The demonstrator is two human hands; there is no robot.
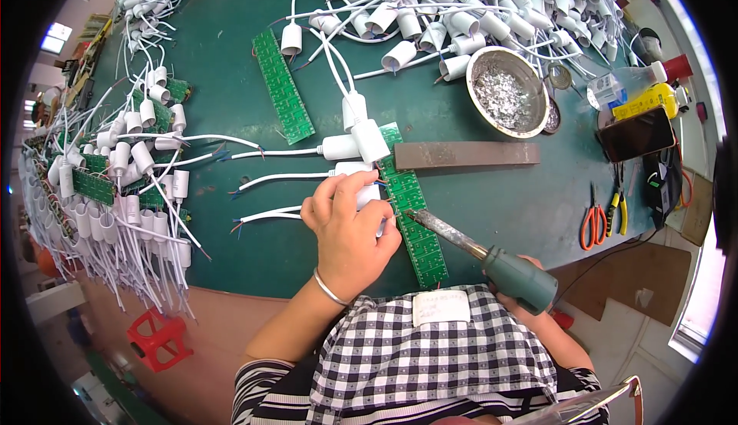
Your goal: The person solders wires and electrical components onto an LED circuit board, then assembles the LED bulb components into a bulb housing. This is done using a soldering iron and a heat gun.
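My right hand (516, 287) grips the dark green handle of a large soldering iron (521, 277). Its metal tip rests on or just over a long green circuit board (417, 239) lying in front of me. My left hand (350, 229) is closed, its fingers round a white lamp holder (370, 194) at the board's left edge; the fingertips partly hide it. More lamp holders with white cables lie against the upper part of the board, such as a white one (372, 141) tilted over it. A brown flat bar (467, 155) lies across the board, reaching right.
A metal bowl (474, 91) with silvery bits stands beyond the bar. Lamp holders pile up at the back (461, 18) and left. Another green board (283, 87) lies at back left. Orange-handled scissors (593, 227), pliers (617, 214) and a phone (635, 134) lie at right.
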